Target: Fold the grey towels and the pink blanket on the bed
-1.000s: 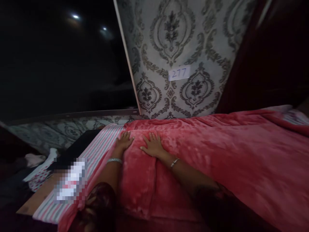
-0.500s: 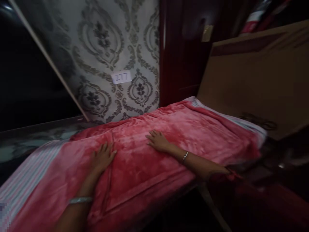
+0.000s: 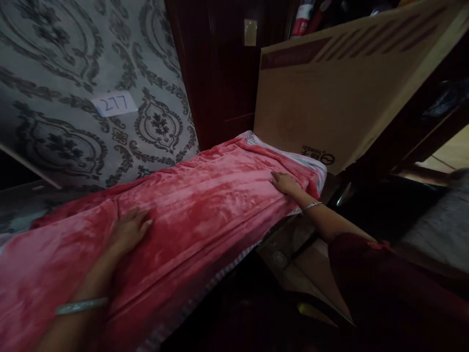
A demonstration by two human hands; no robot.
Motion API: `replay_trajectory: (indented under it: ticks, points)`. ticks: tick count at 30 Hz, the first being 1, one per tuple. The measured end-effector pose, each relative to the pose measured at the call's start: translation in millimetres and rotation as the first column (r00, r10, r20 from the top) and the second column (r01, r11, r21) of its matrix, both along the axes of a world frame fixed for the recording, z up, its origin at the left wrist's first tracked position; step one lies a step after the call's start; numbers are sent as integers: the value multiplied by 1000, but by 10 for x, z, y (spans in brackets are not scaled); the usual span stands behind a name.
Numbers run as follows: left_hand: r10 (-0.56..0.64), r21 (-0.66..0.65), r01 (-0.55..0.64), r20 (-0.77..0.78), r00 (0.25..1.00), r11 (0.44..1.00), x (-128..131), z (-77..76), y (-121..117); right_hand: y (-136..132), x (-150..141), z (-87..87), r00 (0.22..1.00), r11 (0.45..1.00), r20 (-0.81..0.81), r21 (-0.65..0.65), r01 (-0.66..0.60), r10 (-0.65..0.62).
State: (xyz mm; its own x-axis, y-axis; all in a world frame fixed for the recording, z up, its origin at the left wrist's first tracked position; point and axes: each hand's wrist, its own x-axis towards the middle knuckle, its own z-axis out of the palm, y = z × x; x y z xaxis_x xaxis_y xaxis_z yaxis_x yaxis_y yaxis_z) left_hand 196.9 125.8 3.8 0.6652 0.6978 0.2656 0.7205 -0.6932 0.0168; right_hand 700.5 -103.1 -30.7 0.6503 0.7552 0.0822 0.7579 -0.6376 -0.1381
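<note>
A plush red and pink blanket lies spread over a long raised surface, with striped cloth showing along its edges. My left hand rests on it at the left, palm down with the fingers extended, close to a crease. Farther right, my right hand lies flat on the blanket near its far right end, fingers stretched out. Neither hand grasps anything. A pale bangle circles my left wrist, and a thin bracelet sits on the right one.
Patterned wallpaper with a paper label reading 277 stands behind the blanket, beside a dark red door. A large cardboard box rises at the right end. A bottle with a red label shows above it.
My right hand has slid along the blanket toward its right end. My left hand stays near the crease. The view has turned to the right.
</note>
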Motion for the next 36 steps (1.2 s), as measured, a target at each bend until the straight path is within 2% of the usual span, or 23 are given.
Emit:
replay_trajectory:
  ticks: [3, 6, 8, 10, 14, 18, 23, 27, 31, 36]
  points:
    - [-219, -49, 220, 19, 975, 974, 322, -105, -363, -79, 69, 13, 999, 998, 3, 30, 51, -52]
    - [-426, -88, 429, 49, 903, 899, 570, -253, -803, -95, 102, 17, 996, 994, -1, 55, 92, -92]
    - [-472, -85, 476, 55, 880, 876, 675, -361, -1011, -85, 120, 18, 994, 992, -9, 71, 107, -107]
    - [-473, -58, 475, 42, 880, 878, 745, -464, -1122, -62, 139, 27, 993, 989, -19, 86, 122, -121]
    - [-445, 38, 444, 31, 895, 895, 825, -604, -1185, -18, 183, 77, 991, 981, -24, 145, 132, -130]
    - [-434, 113, 424, 87, 897, 899, 858, -656, -1233, -67, 232, 75, 991, 967, -27, 221, 130, -127]
    - [-421, 179, 396, 127, 898, 900, 866, -728, -1257, -179, 373, 22, 982, 977, -150, 159, 138, -115]
    - [-412, 249, 371, 141, 900, 895, 867, -787, -1245, -237, 531, 105, 965, 988, -254, 119, 94, -61]
    - [-439, 303, 386, 132, 888, 871, 875, -811, -1228, -354, 612, 149, 941, 989, -337, 142, 27, 23]
    - [-464, 349, 387, 170, 870, 853, 891, -844, -1215, -485, 642, 89, 919, 982, -388, 190, 2, 73]
